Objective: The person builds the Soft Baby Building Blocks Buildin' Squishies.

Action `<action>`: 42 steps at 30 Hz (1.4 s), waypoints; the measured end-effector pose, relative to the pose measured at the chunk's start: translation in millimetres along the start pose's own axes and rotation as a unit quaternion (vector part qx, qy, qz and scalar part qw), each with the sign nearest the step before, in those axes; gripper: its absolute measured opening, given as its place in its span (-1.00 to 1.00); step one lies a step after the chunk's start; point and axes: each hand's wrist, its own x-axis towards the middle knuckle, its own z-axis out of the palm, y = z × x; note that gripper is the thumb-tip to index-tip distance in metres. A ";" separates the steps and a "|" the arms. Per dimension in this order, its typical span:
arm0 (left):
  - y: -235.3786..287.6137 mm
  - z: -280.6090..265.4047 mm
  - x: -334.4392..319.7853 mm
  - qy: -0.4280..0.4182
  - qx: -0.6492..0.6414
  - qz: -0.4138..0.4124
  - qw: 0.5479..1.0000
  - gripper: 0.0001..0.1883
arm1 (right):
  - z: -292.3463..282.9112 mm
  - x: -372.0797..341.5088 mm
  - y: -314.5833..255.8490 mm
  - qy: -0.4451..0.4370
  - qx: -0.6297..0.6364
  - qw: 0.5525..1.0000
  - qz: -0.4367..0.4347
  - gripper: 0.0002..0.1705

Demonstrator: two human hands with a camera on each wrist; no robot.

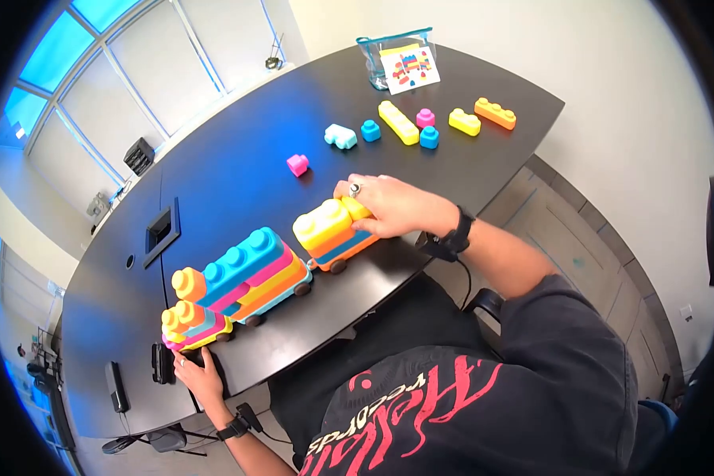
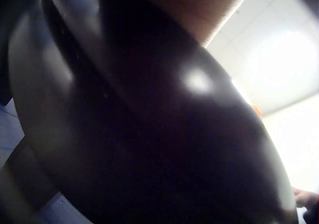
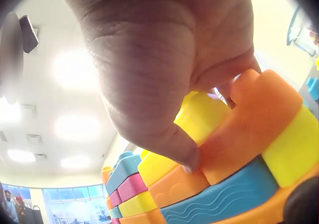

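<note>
A toy train of chunky building blocks runs along the table's near side. My right hand (image 1: 401,205) is over its rear wagon (image 1: 323,224), thumb on one side and fingers on the other. In the right wrist view the hand pinches a yellow block (image 3: 204,118), the thumb tip low against the orange blocks (image 3: 249,129) beside it. My left hand (image 1: 200,379) lies by the table edge at the front car (image 1: 192,327), thumb and index finger spread and close to its base. The middle wagon (image 1: 242,270) carries tall stacked blocks.
Loose blocks lie beyond the train: a pink one (image 1: 297,164), a pale blue one (image 1: 341,136), a long yellow one (image 1: 398,122) and an orange one (image 1: 495,113). A clear pouch with a picture card (image 1: 410,70) stands behind. Black devices (image 1: 162,363) sit near the left hand.
</note>
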 end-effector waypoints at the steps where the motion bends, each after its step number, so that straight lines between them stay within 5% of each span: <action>1: -0.4 0.0 -0.7 -0.002 0.000 -0.002 1.000 -0.18 | 0.7 -2.0 -3.2 0.001 0.001 1.000 0.022 -0.47; 18: -8.8 4.1 -0.9 -0.015 0.008 -0.003 1.000 -0.17 | 2.6 -5.3 21.2 -0.021 0.039 0.998 0.033 -0.13; 23: -5.9 -0.1 -2.5 -0.019 0.003 0.001 1.000 -0.18 | -45.3 -13.8 43.3 0.041 0.198 0.979 0.031 -0.03; 27: -6.1 2.2 -4.0 -0.001 0.006 0.008 1.000 -0.21 | -77.2 -6.5 106.0 0.030 0.049 0.950 0.307 -0.18; 33: -8.0 4.8 -4.3 0.017 0.003 0.022 1.000 -0.21 | -38.7 51.0 195.7 -0.017 -0.171 0.963 0.208 -0.27; 37: -11.6 5.4 -1.7 -0.002 -0.002 0.008 1.000 -0.17 | -21.5 89.5 224.6 -0.083 -0.256 0.939 0.215 -0.19; 42: -2.5 -1.1 -2.5 0.004 -0.011 0.006 1.000 -0.18 | 7.4 98.8 255.9 -0.095 -0.280 0.939 0.177 -0.35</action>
